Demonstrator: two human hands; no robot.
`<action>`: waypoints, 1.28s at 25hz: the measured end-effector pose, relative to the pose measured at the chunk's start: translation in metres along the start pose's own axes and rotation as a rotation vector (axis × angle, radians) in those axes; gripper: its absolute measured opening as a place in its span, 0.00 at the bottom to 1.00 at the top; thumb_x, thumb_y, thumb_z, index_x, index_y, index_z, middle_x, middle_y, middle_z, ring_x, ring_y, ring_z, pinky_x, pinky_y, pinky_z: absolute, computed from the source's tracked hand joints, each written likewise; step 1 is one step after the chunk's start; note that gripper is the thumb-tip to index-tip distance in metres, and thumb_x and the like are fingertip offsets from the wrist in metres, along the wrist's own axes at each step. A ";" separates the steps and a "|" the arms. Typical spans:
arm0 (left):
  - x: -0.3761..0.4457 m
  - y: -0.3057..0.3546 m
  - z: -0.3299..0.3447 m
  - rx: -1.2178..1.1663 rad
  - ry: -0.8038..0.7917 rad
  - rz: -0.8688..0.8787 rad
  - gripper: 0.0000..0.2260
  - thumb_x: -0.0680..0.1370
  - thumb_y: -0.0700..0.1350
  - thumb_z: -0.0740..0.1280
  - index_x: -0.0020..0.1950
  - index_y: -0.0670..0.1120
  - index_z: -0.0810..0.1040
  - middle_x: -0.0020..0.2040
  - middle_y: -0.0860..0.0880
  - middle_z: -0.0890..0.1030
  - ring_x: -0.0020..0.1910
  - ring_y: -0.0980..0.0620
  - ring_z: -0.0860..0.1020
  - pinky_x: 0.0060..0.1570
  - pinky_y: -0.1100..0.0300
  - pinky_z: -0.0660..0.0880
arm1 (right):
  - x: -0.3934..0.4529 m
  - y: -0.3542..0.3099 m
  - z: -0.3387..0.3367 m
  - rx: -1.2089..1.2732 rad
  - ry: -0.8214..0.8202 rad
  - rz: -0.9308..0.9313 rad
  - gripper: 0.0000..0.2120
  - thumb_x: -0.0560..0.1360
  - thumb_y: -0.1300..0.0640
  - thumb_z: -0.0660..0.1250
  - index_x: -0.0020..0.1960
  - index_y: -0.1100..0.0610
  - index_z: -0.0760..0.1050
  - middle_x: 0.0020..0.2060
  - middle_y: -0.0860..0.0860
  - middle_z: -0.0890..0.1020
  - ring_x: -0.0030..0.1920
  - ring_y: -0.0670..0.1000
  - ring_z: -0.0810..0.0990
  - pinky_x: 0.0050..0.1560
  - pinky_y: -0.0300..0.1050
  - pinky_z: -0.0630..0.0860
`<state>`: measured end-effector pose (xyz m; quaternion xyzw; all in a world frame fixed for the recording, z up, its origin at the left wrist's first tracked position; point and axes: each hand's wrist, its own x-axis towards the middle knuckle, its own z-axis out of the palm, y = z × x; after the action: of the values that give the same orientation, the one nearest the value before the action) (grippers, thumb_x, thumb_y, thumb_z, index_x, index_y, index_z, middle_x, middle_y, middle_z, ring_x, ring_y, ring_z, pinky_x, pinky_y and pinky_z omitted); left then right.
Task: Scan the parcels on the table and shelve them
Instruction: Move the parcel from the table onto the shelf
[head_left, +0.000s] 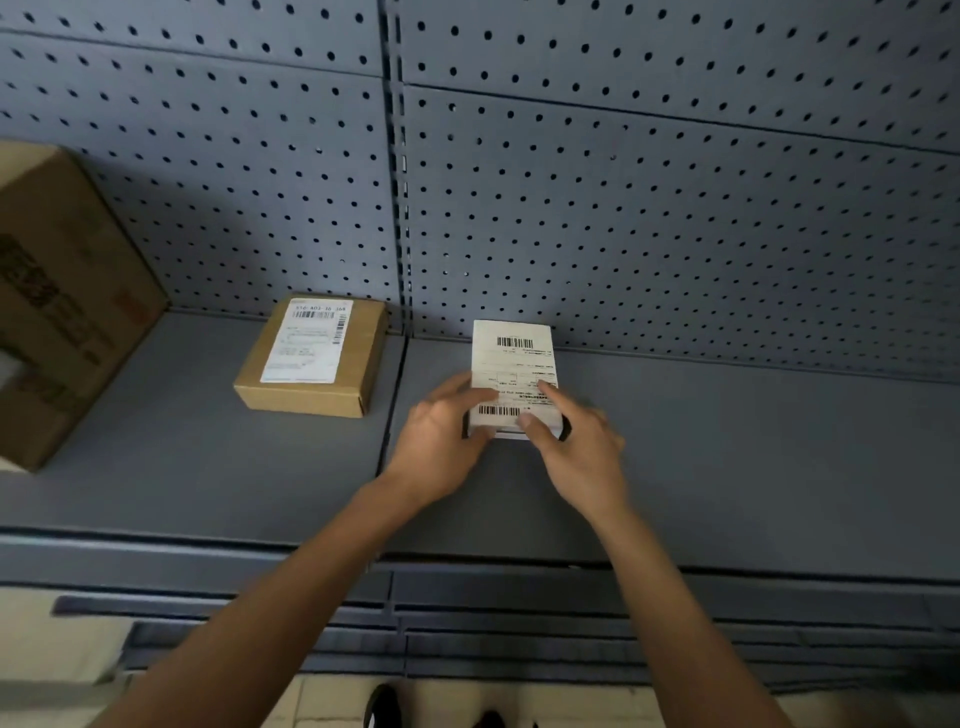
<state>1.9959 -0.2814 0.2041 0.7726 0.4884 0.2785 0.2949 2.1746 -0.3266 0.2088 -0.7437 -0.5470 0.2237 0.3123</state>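
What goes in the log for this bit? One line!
step: shelving | left hand + right hand: both on white parcel | parcel: on shelf | neighbours: small box, big box

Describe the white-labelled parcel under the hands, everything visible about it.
The small parcel is a flat box whose top is almost wholly covered by a white shipping label with one barcode near its far end and another near its near end. It lies flat on the grey shelf, its far end close to the pegboard back. The left hand and right hand both have fingers on its near end. It is apart from the brown box to its left.
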 end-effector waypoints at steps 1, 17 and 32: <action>0.000 0.001 0.002 0.027 0.013 -0.007 0.20 0.77 0.39 0.73 0.69 0.46 0.80 0.74 0.51 0.73 0.70 0.49 0.74 0.71 0.46 0.71 | 0.002 0.003 -0.001 -0.002 -0.007 -0.010 0.24 0.79 0.43 0.68 0.74 0.43 0.71 0.64 0.44 0.80 0.66 0.52 0.71 0.68 0.52 0.59; -0.068 0.032 -0.020 0.186 0.320 -0.115 0.24 0.80 0.46 0.69 0.76 0.50 0.71 0.72 0.50 0.75 0.72 0.47 0.71 0.69 0.43 0.69 | -0.003 -0.018 -0.030 0.301 -0.033 -0.369 0.12 0.78 0.60 0.68 0.60 0.50 0.81 0.55 0.44 0.83 0.54 0.45 0.80 0.55 0.39 0.76; -0.337 -0.044 -0.175 0.231 0.817 -0.454 0.17 0.82 0.58 0.61 0.70 0.58 0.76 0.66 0.59 0.79 0.66 0.60 0.75 0.63 0.50 0.77 | -0.139 -0.212 0.130 0.313 -0.642 -0.879 0.15 0.80 0.54 0.67 0.66 0.46 0.78 0.56 0.36 0.79 0.58 0.37 0.77 0.55 0.29 0.74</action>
<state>1.7206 -0.5433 0.2419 0.5013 0.7484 0.4320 0.0444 1.9024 -0.3868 0.2662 -0.2855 -0.8331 0.3661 0.3007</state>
